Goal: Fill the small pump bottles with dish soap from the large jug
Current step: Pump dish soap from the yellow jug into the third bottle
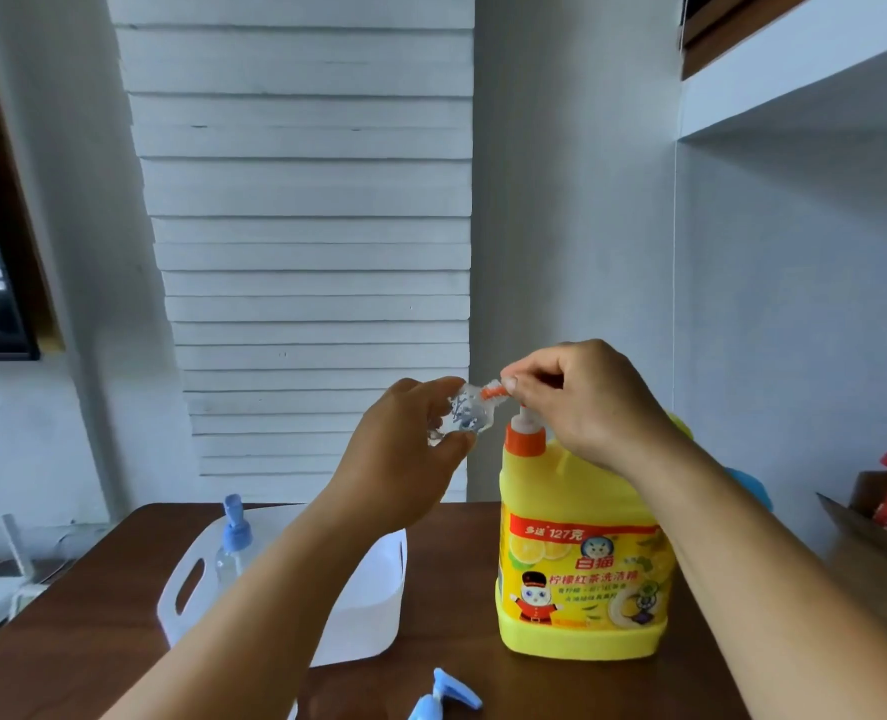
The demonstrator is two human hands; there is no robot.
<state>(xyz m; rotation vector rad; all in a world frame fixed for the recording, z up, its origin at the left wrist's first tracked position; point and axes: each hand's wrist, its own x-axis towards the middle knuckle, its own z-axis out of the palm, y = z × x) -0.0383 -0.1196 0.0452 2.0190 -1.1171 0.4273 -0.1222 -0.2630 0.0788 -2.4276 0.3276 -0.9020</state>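
A large yellow dish soap jug (581,579) with an orange collar and white pump stands on the brown table (93,646), right of centre. My right hand (581,402) rests on top of the jug's pump head, fingers closed around its orange nozzle (493,391). My left hand (410,449) holds a small clear bottle (464,415) tilted, its mouth up against the nozzle tip. A second small bottle (230,543) with a blue pump stands in a white basket. A loose blue pump top (444,696) lies on the table at the near edge.
The white basket (373,615) with a handle cutout sits left of the jug, partly behind my left forearm. A cardboard box (878,543) with a red package stands at the far right. A white slatted wall panel rises behind the table.
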